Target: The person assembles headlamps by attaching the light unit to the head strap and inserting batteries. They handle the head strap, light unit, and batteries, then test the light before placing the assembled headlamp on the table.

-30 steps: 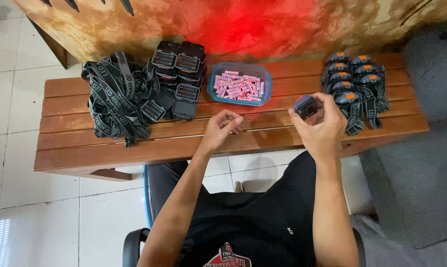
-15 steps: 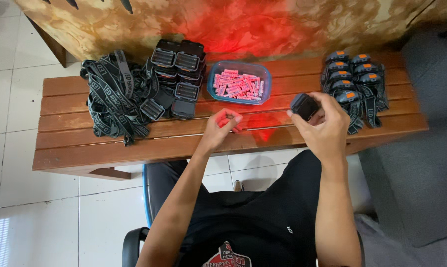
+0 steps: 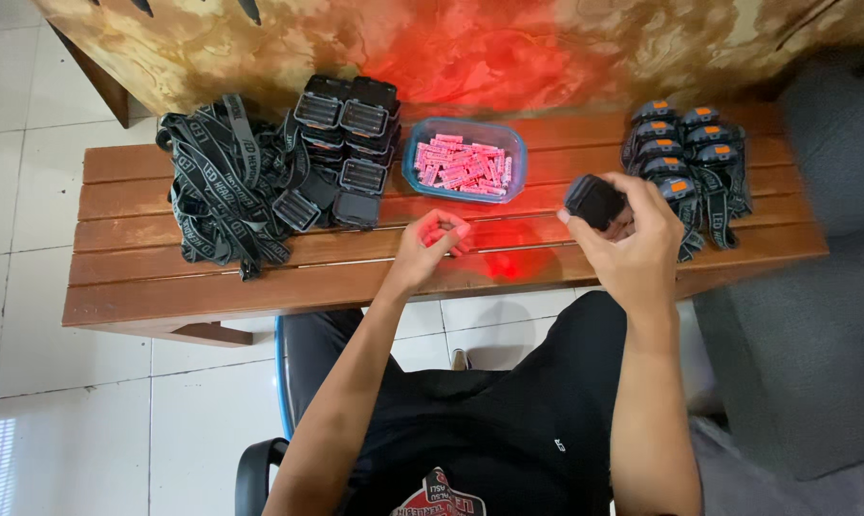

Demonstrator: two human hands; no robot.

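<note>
Right hand (image 3: 633,244) right of centre frame, fingers wrapped around a small black headlamp unit (image 3: 594,201), held up just above the wooden bench (image 3: 164,287). Lamp looks lit: red glow on the bench planks at centre and on the wall at top of frame.

Left hand (image 3: 432,244) at centre frame, over the bench's front planks, fingers curled around a few pink batteries (image 3: 451,234). Partly hidden by the fingers, can't tell how many.

Blue plastic tray (image 3: 408,158) upper centre, just beyond the left hand, full of pink batteries lying loose.

Left of the tray: stack of black headlamp housings (image 3: 351,129), touching each other, some stacked. Further left, upper left of the bench: tangled heap of black headbands (image 3: 222,186) with light lettering.

Upper right of the bench, just beyond the right hand: cluster of assembled headlamps (image 3: 685,139) with orange buttons, straps hanging toward the front edge.

Person seated in a chair, black shirt, lower centre of frame.
</note>
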